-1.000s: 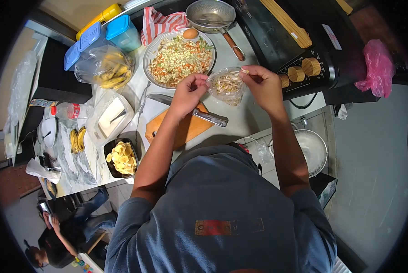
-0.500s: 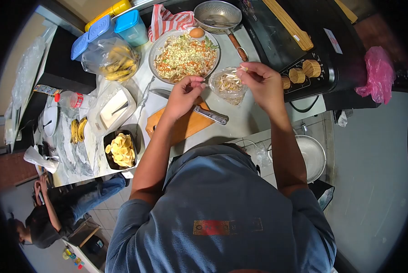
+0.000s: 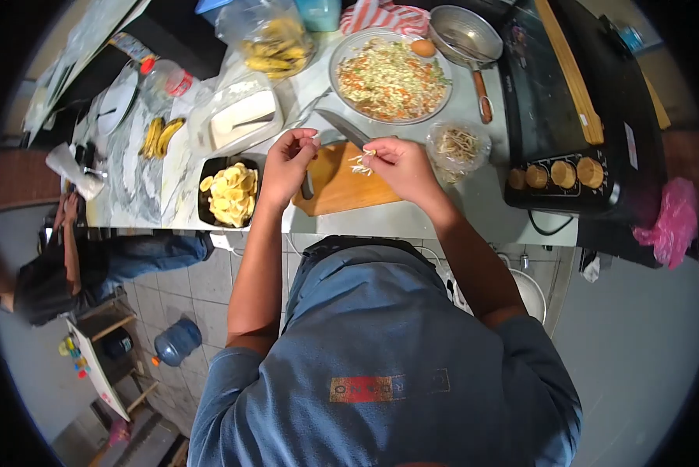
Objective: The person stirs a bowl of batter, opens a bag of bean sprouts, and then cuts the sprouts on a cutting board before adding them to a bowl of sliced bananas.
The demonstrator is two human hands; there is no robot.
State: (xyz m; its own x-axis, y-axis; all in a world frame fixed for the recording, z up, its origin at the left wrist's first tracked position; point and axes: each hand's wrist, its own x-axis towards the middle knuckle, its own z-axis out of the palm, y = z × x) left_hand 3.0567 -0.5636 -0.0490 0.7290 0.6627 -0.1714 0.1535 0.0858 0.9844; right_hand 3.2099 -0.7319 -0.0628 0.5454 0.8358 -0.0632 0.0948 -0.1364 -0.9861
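Note:
In the head view my right hand [image 3: 402, 167] pinches a small bunch of white bean sprouts [image 3: 359, 165] above the wooden cutting board [image 3: 341, 191]. My left hand [image 3: 285, 170] is over the board's left end, thumb and fingertips pressed together; a tiny pale bit shows at the tips, too small to name. Behind the board lies a knife [image 3: 340, 123], its handle hidden by my right hand. To the right of that hand sits a clear plastic bag [image 3: 478, 144] of bean sprouts. A round metal tray [image 3: 335, 74] holds chopped vegetables [image 3: 388, 78] and an egg [image 3: 422, 48].
Left of the board stand a black tray [image 3: 204, 208] of pale yellow slices, a plastic tub [image 3: 201, 132] of white powder, bananas [image 3: 161, 138] and a bottle [image 3: 162, 76]. A pan [image 3: 466, 33] and a stove [image 3: 559, 183] are at right. Another person [image 3: 53, 272] is at far left.
My right hand has moved from the sprout bag to above the cutting board, carrying bean sprouts. My left hand stays pinched, now over the board's left end. The camera view has turned.

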